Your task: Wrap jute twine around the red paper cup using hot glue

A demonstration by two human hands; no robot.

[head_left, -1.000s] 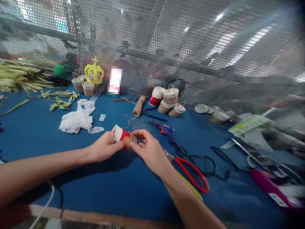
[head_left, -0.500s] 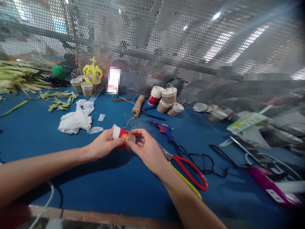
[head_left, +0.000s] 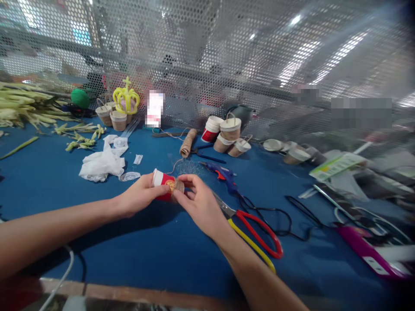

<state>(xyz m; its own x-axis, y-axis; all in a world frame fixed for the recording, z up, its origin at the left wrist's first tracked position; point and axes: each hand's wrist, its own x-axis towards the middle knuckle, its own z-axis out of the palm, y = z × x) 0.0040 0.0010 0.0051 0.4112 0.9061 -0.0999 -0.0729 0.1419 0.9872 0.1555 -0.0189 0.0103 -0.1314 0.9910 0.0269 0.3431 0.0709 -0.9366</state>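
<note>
The paper cup (head_left: 166, 179) lies on its side between the two hands, held near the middle of the blue surface (head_left: 145, 250); whether its underside touches the surface cannot be told. Taking twelve o'clock as straight away from the person, its long axis runs from about ten o'clock, where the white rim points, to about four, where the base points. The left hand (head_left: 138, 198) grasps the rim end from the eight o'clock side, thumb laid across the red band on the near side. The right hand (head_left: 199, 205) has its thumb and fingers closed around the base end from about four o'clock, over the wrapped twine (head_left: 179, 185), and so is the hand nearer the wound part. The relation that matters is cup to cord: a loose strand (head_left: 176, 165) leads from beyond the cup to the roll of twine (head_left: 188, 144) at about one o'clock, the right fingertips being nearer that roll than the left ones. Just where the strand meets the cup is hidden. From the cup, the glue gun (head_left: 223, 175) lies between two and three o'clock, the scissors (head_left: 239, 214) at about four.
</note>
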